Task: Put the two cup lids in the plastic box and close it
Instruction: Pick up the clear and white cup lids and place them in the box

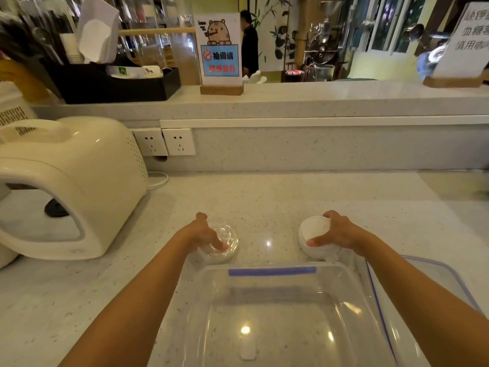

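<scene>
Left hand (203, 234) grasps the clear lid (221, 243), right hand (336, 231) the white lid (315, 229); both lie on the countertop (264, 202) beyond the open plastic box (272, 308).

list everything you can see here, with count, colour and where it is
clear cup lid: 1, transparent, counter beyond box, left
white cup lid: 1, white, counter beyond box, right
plastic box: 1, clear, open and empty, near centre
box lid: 1, clear with blue edge, right of box
appliance: 1, cream, left
wall sockets: 2, white, back wall
cartoon sign: 1, ledge
black tray: 1, ledge left
left hand: on clear lid
right hand: on white lid
</scene>
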Motion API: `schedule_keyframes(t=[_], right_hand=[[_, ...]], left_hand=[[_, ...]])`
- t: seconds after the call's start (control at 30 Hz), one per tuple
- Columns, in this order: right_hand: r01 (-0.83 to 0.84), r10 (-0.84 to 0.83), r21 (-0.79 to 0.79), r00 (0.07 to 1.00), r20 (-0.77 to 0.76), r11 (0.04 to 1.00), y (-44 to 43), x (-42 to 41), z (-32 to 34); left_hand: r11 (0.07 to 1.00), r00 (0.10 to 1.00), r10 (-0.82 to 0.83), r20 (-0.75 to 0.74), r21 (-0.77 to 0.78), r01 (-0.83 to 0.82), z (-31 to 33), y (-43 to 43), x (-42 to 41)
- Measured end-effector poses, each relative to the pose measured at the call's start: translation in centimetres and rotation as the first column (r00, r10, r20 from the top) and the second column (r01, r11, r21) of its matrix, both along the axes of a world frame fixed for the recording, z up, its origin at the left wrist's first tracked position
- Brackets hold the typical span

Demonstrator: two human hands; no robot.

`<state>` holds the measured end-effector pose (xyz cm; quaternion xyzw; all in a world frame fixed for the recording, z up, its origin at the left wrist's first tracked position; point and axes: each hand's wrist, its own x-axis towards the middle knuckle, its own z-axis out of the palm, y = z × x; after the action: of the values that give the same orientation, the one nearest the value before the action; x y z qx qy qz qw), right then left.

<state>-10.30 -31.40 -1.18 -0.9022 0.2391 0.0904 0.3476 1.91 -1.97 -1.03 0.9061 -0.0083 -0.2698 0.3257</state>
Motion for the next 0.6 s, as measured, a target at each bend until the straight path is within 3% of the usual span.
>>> schedule_keyframes(t=[0.1, 0.3, 0.4, 0.5, 0.6], right_hand=[[-0.003, 0.003, 0.008, 1.000, 0.015, 1.000, 0.0, 0.0, -0.4], [0.002, -0.001, -0.021, 0.999, 0.043, 1.000, 0.4, 0.2, -0.5], [-0.046, 0.045, 0.012, 0.995, 0.091, 0.999, 0.6, 0.4, -0.6], [-0.027, 0.025, 0.022, 0.993, 0.111, 0.999, 0.8, 0.3, -0.8], [0.051, -0.082, 0.165, 0.979, 0.184, 0.985, 0.8, 0.0, -0.8]], left_hand=[[0.995, 0.994, -0.103, 0.035, 0.021, 0.102, -0.1, -0.1, 0.0], [0.987, 0.975, -0.129, 0.182, 0.115, 0.110, -0.5, -0.7, -0.6], [0.998, 0.980, -0.069, 0.185, 0.007, 0.068, -0.8, -0.5, -0.9], [0.998, 0.964, -0.065, 0.259, 0.023, 0.061, -1.2, -0.5, -1.3], [0.975, 0.976, -0.042, 0.213, -0.204, 0.087, -0.6, -0.2, -1.6]])
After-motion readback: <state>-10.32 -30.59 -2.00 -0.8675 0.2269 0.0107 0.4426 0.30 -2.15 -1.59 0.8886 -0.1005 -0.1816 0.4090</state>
